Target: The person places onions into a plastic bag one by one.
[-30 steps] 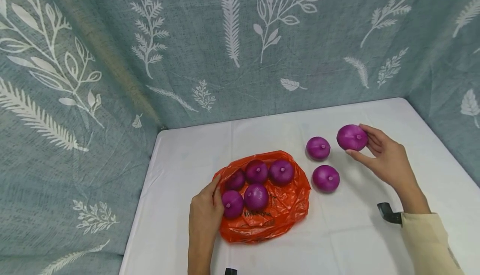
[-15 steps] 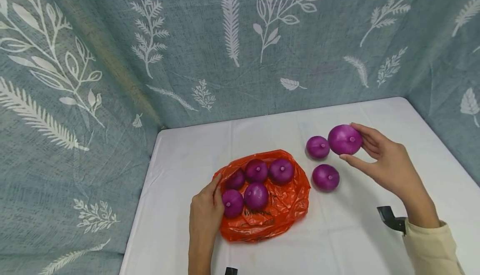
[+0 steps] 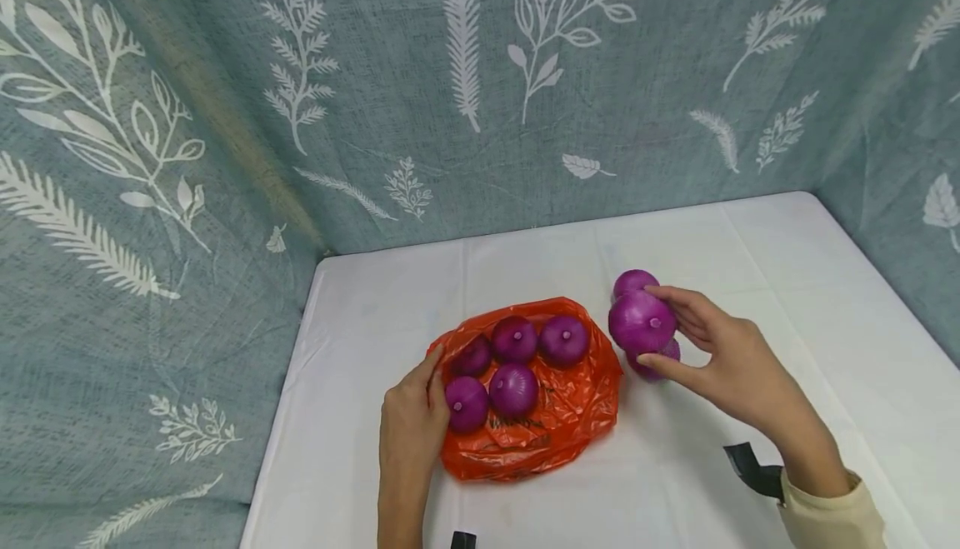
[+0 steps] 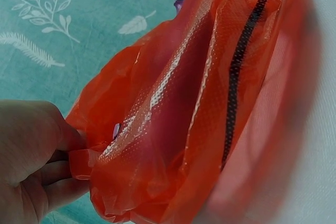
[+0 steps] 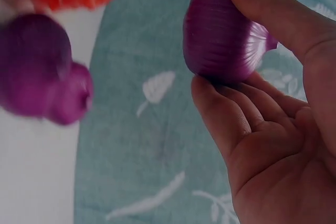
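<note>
Leafy teal cloth (image 3: 360, 116) hangs behind a white table (image 3: 367, 316). Left hand (image 3: 412, 424) is pinching the bag (image 3: 581, 416) by its rim, I guess so the mouth gapes; five onions (image 3: 513, 391) sit inside. Right hand (image 3: 723, 370) has one onion (image 3: 637, 321) between thumb and fingertips, off the table, probably held side-on because it's round. Two loose onions (image 3: 636, 281) are partly hidden behind it, near the bag.

The light in here is soft and even on the white surface (image 3: 360, 316), a faint shadow lying left of the right forearm (image 3: 810, 445), lower right. Glare streaks the red bag (image 4: 173, 114) mid-frame in the left wrist view, its right side blurred. The right wrist view is dim, the onions (image 5: 34, 66) at left smeared.
</note>
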Demonstrator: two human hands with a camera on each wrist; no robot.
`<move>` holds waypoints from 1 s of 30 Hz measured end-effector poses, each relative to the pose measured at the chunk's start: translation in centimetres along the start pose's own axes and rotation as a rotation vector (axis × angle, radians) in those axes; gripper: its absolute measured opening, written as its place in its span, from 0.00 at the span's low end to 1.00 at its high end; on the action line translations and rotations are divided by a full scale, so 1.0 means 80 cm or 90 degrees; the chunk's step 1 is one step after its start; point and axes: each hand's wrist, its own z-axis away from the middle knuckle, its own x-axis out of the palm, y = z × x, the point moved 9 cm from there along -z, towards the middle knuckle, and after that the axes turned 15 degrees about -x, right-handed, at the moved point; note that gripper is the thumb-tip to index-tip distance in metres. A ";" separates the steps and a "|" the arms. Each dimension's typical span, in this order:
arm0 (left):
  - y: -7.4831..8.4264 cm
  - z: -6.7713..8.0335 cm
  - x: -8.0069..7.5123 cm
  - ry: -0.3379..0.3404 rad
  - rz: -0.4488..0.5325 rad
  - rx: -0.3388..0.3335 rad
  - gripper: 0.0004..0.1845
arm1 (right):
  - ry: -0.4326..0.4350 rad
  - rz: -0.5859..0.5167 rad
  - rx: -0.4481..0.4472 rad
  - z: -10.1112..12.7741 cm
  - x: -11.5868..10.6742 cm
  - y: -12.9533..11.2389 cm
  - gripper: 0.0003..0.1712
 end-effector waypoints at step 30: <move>-0.002 -0.001 0.001 -0.007 0.008 -0.006 0.19 | -0.125 0.036 0.068 0.014 0.152 0.010 0.45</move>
